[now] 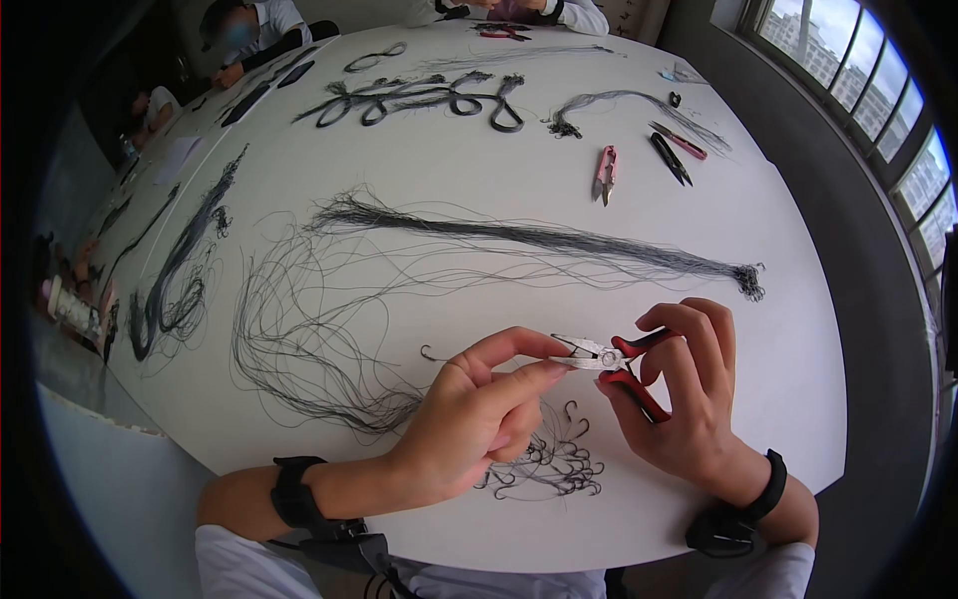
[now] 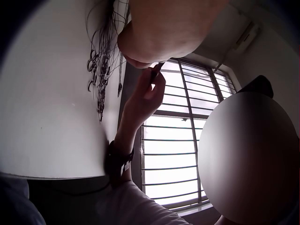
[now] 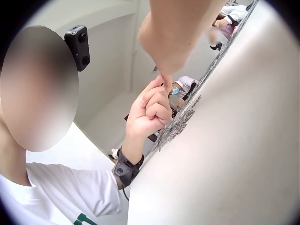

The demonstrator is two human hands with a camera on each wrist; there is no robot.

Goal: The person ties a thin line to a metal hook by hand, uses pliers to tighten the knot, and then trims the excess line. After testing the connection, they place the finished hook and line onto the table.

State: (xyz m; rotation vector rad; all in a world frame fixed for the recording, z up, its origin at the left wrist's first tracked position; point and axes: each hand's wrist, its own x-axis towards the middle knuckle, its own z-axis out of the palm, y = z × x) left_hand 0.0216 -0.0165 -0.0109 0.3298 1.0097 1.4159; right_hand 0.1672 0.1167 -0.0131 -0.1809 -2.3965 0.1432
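My right hand (image 1: 684, 399) holds small pliers (image 1: 609, 359) with red and black handles, fingers curled round the grips. At the pliers' metal tip, the thumb and forefinger of my left hand (image 1: 479, 409) pinch something too small to make out; the other fingers are curled in. Below the hands lies a pile of dark hooks (image 1: 569, 464) on thin lines, partly hidden by my left hand. A single hook (image 1: 431, 353) rests left of my forefinger. In the left wrist view the right hand (image 2: 143, 101) shows beyond the left; the right wrist view shows the left hand (image 3: 150, 108).
A long bundle of dark line (image 1: 559, 238) with hooks at its right end crosses the white table (image 1: 479, 170). Loose line (image 1: 289, 349) spreads at the left. Pink snips (image 1: 607, 175), black snips (image 1: 670, 158) and looped bundles (image 1: 429, 98) lie farther back. Other people sit around the far side.
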